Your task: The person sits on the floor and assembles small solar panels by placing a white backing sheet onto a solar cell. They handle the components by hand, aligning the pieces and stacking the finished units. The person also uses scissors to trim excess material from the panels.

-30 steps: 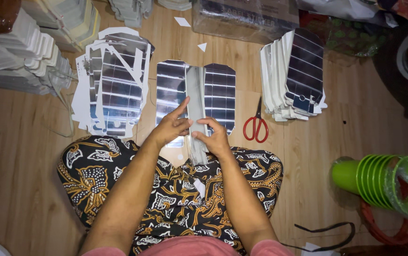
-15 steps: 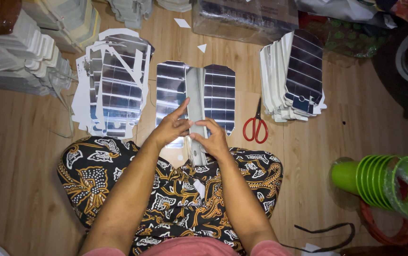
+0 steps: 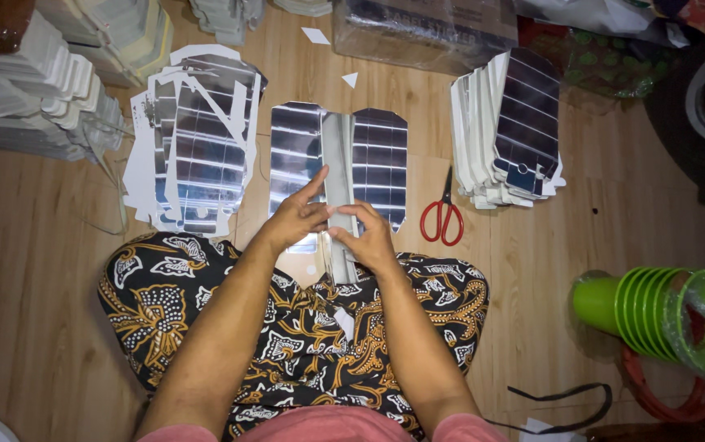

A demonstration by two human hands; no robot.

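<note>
I sit cross-legged on a wooden floor in black patterned cloth (image 3: 205, 303). In front of my knees lies a shiny silver sheet (image 3: 377, 160) printed with dark striped panels, with a plain silver strip (image 3: 337, 147) running down its middle. My left hand (image 3: 295, 217) rests on the sheet's lower left part, index finger stretched out. My right hand (image 3: 369, 237) pinches the lower end of the middle strip. The fingertips of both hands meet at the strip.
A loose pile of cut silver sheets (image 3: 197, 155) lies to the left, a neat stack (image 3: 516, 131) to the right. Red-handled scissors (image 3: 442, 217) lie beside the right stack. A green plastic stack (image 3: 663, 315) sits at the right. White stacks (image 3: 33, 90) fill the top left.
Both hands have shifted only slightly on the strip; the sheet and everything around it stay where they were.
</note>
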